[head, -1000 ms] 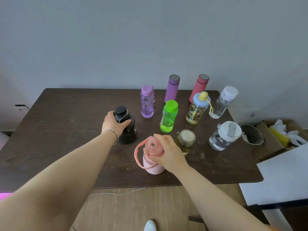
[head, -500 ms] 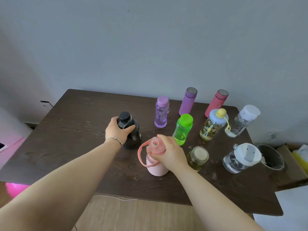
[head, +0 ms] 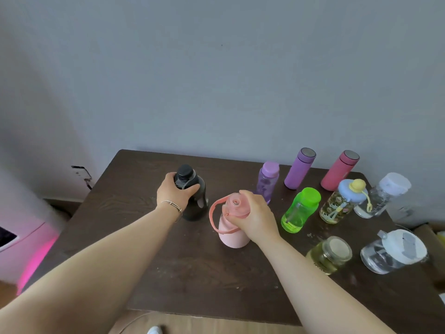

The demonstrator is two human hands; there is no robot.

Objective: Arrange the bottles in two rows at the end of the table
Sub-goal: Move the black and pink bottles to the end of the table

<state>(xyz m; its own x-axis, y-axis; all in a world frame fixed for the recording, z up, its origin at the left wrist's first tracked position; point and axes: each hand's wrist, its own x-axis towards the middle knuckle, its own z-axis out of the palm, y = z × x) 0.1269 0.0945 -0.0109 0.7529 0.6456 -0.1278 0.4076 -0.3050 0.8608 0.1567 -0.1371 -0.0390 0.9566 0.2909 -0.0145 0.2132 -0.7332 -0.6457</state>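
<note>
My left hand [head: 175,192] grips the neck of a black bottle [head: 196,203] standing on the dark wooden table [head: 134,213]. My right hand [head: 256,216] is closed over the cap of a pink bottle [head: 231,231] with a loop strap, right of the black one. Further right stand a translucent purple bottle [head: 267,182], a purple flask [head: 299,168], a pink flask [head: 339,171], a green bottle [head: 301,209], a patterned bottle with a blue and yellow cap [head: 342,201], a clear white-capped bottle [head: 382,195], a glass jar [head: 331,255] and a clear jug [head: 393,251].
A grey wall [head: 216,80] runs behind the table's far edge. A white appliance with a pink glow [head: 29,251] stands on the floor at the left. The table's left half holds only the black bottle. A cardboard box edge [head: 433,239] shows at the far right.
The view has swung left and up. Both hands have carried the black and pink bottles leftward, away from the cluster; the pink bottle now stands left of the green one.
</note>
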